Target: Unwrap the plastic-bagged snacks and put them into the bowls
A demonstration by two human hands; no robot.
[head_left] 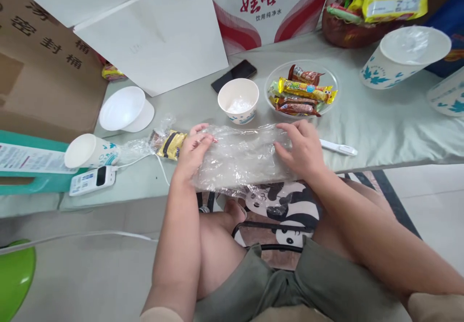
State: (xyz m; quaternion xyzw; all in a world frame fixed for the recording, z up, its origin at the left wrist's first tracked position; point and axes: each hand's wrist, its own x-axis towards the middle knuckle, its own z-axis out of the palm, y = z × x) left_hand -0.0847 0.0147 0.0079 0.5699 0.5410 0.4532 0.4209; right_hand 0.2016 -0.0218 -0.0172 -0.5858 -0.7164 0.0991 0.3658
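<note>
Clear bag (241, 160) is held at edge of surface (384, 128) | left side clamped by fingers of left hand (191, 153) | right side touched by right hand (303, 150), fingers apart

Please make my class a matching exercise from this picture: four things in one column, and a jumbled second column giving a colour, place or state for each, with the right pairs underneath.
Column one
1. Plastic bag
2. Phone
3. Round bowl
4. Small white device

Column two
A. Holds snacks in yellow and brown wrappers
B. Has a white cable at one end
C. See-through, spread between the left hand and the right hand
D. Black, lying behind a paper cup

Right pairs: 1-C, 2-D, 3-A, 4-B
</note>
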